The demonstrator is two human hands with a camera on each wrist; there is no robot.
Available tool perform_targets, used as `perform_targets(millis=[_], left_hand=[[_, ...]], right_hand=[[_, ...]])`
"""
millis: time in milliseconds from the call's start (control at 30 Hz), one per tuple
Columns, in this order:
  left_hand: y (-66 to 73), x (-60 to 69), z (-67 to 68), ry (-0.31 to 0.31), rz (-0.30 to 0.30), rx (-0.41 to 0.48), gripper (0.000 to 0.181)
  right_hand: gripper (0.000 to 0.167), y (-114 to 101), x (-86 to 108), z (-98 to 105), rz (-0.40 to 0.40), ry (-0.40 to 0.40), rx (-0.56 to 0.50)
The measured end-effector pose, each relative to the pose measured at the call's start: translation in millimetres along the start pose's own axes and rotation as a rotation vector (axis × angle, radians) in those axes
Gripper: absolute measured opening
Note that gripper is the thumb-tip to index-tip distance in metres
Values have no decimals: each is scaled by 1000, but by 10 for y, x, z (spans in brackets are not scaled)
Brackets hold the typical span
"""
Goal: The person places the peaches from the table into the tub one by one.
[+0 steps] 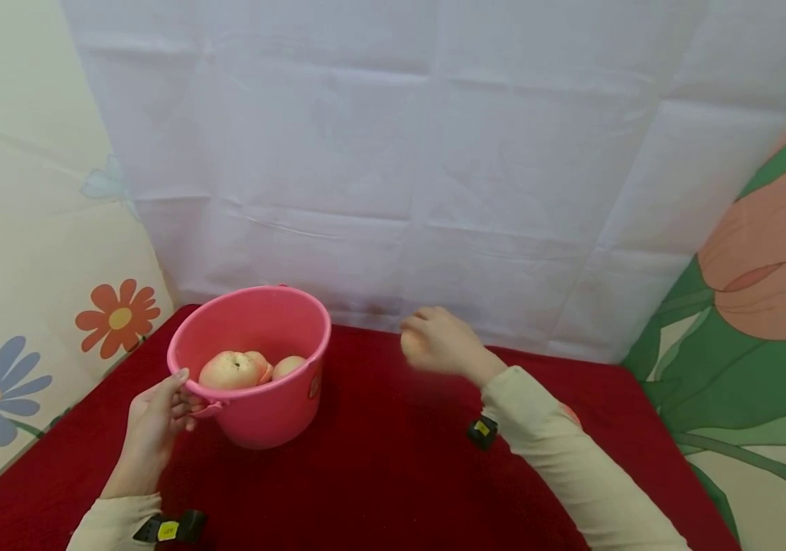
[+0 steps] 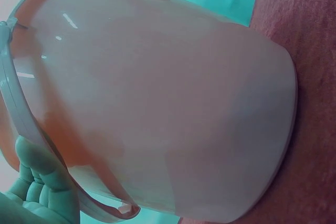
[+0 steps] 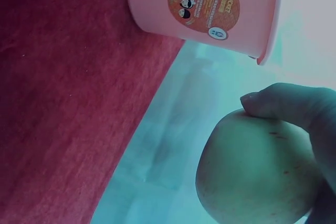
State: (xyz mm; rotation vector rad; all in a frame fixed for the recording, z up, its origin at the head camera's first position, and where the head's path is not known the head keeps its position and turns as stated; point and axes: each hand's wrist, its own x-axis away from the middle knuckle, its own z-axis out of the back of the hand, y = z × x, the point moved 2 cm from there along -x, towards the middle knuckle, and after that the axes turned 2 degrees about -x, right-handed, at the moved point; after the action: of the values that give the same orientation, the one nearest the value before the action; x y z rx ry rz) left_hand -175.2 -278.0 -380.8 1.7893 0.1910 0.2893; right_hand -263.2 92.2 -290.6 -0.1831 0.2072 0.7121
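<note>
A pink plastic bucket (image 1: pixel 265 417) stands upright on the left part of the red cloth, with several pale yellow, red-tinged peaches (image 1: pixel 230 370) inside. My left hand (image 1: pixel 154 421) grips its near left rim, thumb on top and fingers below by the handle (image 2: pixel 23 111). To the right of the bucket, my right hand (image 1: pixel 444 342) holds a round pale peach (image 3: pixel 257 169) above the cloth. Small red specks dot its skin in the right wrist view, where the thumb presses on its upper side.
The red cloth (image 1: pixel 365 474) covers the table. A white sheet (image 1: pixel 379 153) hangs behind it, and flower-printed sheets stand on both sides. Part of an orange-red thing (image 1: pixel 569 414) shows behind my right sleeve. An orange label (image 3: pixel 203 2) is on the bucket.
</note>
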Motion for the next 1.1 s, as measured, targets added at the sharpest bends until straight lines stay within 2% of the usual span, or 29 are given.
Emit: perform_targets(millis=[367, 733, 1100], left_hand=[[6, 1, -1, 6, 9, 7, 32], [15, 22, -14, -7, -17, 13, 32], [8, 6, 3, 12, 1, 4, 32]], right_hand=[[50, -116, -140, 37, 36, 9, 14], [51, -236, -278, 118, 54, 6, 21], [52, -354, -416, 206, 67, -4, 12]])
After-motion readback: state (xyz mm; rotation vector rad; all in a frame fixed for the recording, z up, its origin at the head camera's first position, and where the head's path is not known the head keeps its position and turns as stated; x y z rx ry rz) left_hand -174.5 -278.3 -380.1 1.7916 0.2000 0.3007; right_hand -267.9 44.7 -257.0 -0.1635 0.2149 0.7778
